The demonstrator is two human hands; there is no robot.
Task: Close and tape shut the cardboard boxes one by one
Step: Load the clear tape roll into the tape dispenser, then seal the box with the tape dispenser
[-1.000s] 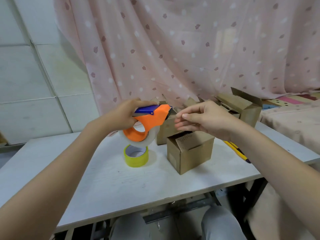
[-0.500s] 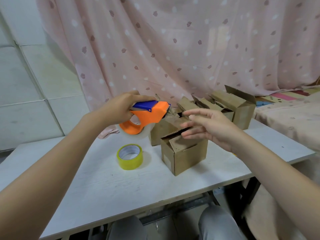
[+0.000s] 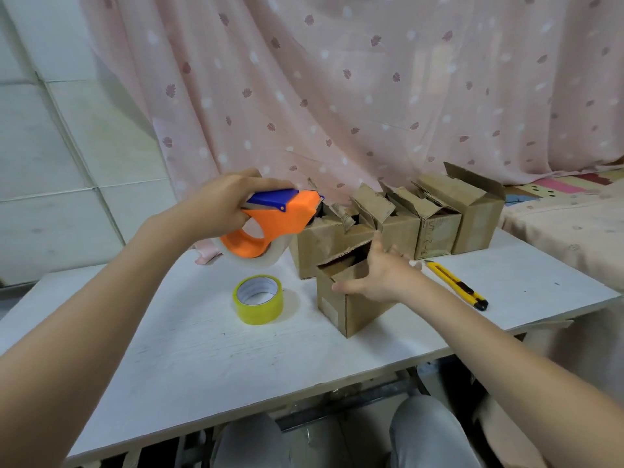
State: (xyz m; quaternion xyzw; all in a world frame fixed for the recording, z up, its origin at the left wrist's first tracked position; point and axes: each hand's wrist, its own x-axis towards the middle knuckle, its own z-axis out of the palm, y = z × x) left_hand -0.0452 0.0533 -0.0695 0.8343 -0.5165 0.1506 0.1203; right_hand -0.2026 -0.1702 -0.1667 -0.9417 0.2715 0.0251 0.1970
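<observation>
brown cardboard box [image 3: 347, 309] at the counter's [image 3: 189, 342] 3 o'clock: right hand [image 3: 378, 276] presses its flaps, fingers spread; left hand [image 3: 219, 206] grips the orange tape dispenser [image 3: 273, 224].

A white counter [image 3: 189, 349] with a faint wood grain carries a yellow utility knife [image 3: 456, 285] with a black end, which lies flat near the right edge with its tip toward the back. Behind the counter hangs a sheer pink curtain [image 3: 337, 96] printed with white dots and small dark pink leaves; its folds reach down to the back edge. To the left of the curtain is a wall of large pale tiles [image 3: 50, 197]. At the far right lies a bed [image 3: 567, 211] under a pale pink cover, with a striped cloth at its back. Below the front edge of the counter show two knees in grey trousers [image 3: 429, 434] and a dark metal frame.
</observation>
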